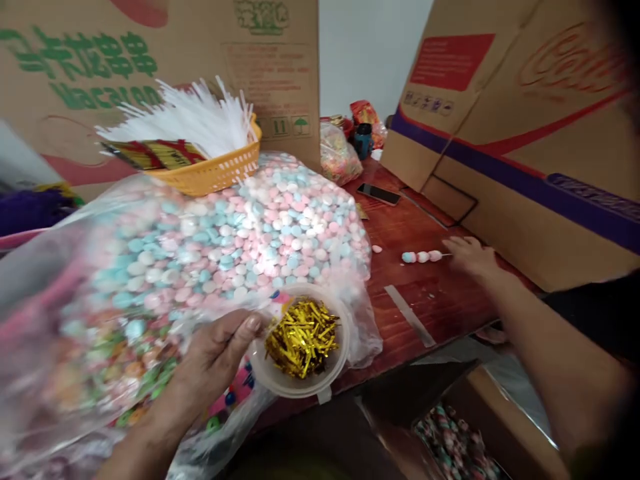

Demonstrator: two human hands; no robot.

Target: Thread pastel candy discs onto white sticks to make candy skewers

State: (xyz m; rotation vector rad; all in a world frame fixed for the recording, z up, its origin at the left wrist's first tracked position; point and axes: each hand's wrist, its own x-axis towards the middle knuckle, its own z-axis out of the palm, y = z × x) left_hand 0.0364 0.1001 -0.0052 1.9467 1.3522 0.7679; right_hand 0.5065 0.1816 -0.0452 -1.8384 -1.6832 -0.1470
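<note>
A round clear plastic tub point(345, 360) full of short gold foil twist ties point(303, 337) stands at the table's front edge. My left hand point(225, 350) is at the tub's left rim, thumb pressed to curled fingers; what they pinch, if anything, is hidden. On the red-brown table lies a candy skewer point(423, 257) with several pink, white and blue sweets on a thin white stick. My right hand point(470, 255), slightly blurred, reaches the stick's bare end with fingers stretched out. A big clear bag of pastel sweets point(280, 227) spreads left of the skewer.
A yellow basket point(225, 170) of white sticks stands on the sweets bag. Cardboard boxes point(280, 73) point(505, 160) rise behind and right. A phone point(379, 194), a loose pink sweet point(377, 249) and a tape strip point(409, 315) lie on the table. Below is an open box point(520, 427) holding wrapped sweets.
</note>
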